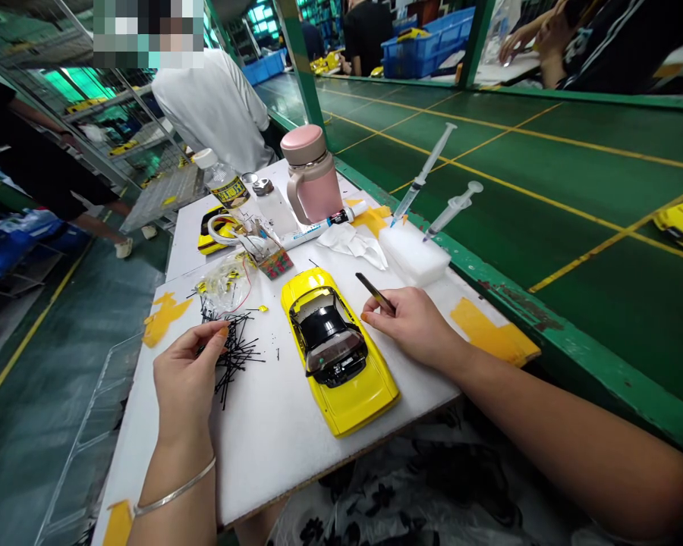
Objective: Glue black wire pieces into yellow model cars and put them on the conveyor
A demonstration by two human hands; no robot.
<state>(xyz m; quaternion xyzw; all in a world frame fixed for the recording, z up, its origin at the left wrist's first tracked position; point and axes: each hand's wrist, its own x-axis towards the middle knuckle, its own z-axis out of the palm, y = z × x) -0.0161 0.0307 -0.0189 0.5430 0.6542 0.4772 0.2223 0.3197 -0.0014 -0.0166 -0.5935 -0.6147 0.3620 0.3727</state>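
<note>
A yellow model car (347, 371) with a black roof lies on the white tabletop between my hands. My left hand (190, 364) is closed in a pinch at the left edge of a pile of thin black sticks (242, 353); what its fingertips hold, if anything, is too small to make out. My right hand (413, 326) rests beside the car's right side, its fingers closed around a slim dark tool (372, 292) that looks like tweezers. The tool slants up and left, and part of it is hidden in the hand.
Behind the car stand a pink mug (317, 186), a labelled bottle (225, 182), a marker (319, 226) and crumpled tissue (356, 244). Two syringes (424, 174) stick in a white foam block (413, 254). A clear plastic bag (228, 284) lies left. A green conveyor (489, 174) runs along the right; people sit beyond.
</note>
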